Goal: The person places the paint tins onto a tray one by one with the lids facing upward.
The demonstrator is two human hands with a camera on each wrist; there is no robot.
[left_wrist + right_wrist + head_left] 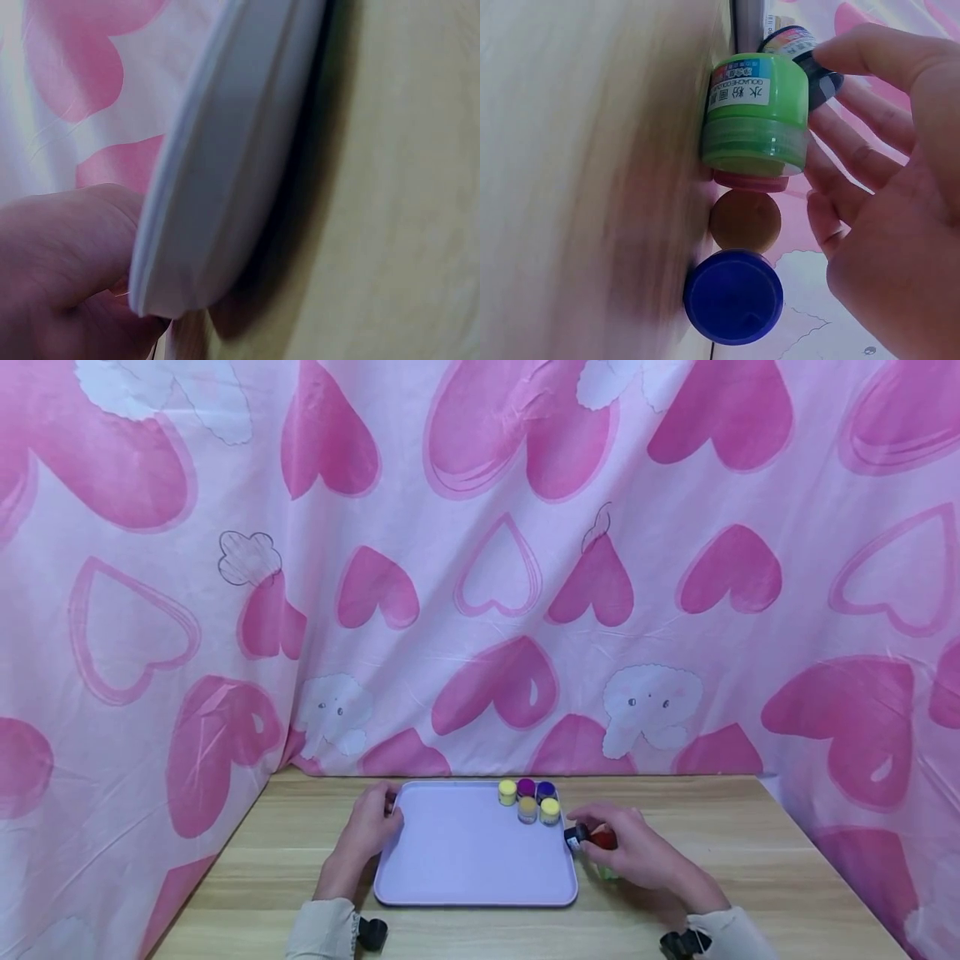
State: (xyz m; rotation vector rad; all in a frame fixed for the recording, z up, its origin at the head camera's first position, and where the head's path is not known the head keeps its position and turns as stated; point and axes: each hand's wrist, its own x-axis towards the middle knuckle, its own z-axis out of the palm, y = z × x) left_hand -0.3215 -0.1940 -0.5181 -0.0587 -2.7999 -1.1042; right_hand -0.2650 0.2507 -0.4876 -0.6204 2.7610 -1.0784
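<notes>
In the right grip (630, 850), partly closed, thumb and fingers pinch a tilted dark jar (573, 838) at the nearest rim of the tray (465, 864); it could slip, I judge, if it clips that rim or the adjacent yellow jar (550, 812); beside this grip, a green jar (757, 105) stands on the desk (255, 877), a blue lid (735, 298) nearby; leftward, five jars (527, 811) crowd the tray; opposite, the left grip (375, 822) clasps its other edge.

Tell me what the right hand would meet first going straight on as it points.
Past the dark jar in its grasp, the right hand would probably meet the tray's right rim; if it clears that, the nearest yellow jar. Height is hard to judge.
</notes>
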